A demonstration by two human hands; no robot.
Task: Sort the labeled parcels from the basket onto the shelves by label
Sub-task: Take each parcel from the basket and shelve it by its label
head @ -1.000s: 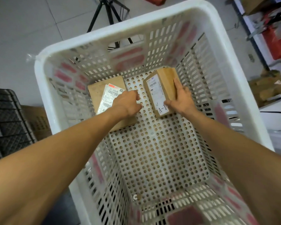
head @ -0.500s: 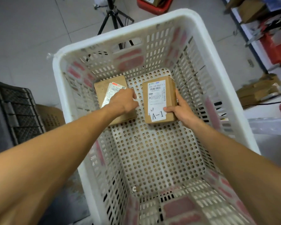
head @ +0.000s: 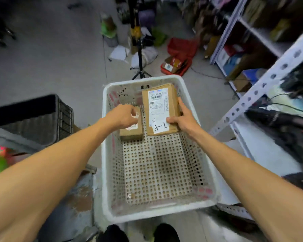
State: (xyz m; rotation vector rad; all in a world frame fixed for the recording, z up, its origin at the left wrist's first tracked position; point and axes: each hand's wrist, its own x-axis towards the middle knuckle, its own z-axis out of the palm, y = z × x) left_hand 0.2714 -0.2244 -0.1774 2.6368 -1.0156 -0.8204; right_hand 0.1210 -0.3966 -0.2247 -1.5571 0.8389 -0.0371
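Dark shoes (head: pixel 166 232) at bottom edge, cut off. White perforated basket (head: pixel 104 163) on floor, both parcels at its far end. Left hand (head: pixel 122 117): fingers curled down onto small parcel (head: pixel 131 132), hiding most of its label; lifted or resting, cannot tell. Right hand (head: pixel 184 119): thumb pinching "A-1" label face of large parcel (head: pixel 157 109), fingers along right edge, tips hidden behind. Large parcel tilted up. Beyond: tripod (head: pixel 139 55), red tray (head: pixel 179 56), shelf rack (head: pixel 262 84) at right, contents blurred.

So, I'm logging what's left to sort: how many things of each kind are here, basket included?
Brown cardboard parcels: 2, the large A-1 parcel and the small parcel
White perforated plastic basket: 1
Total: 3
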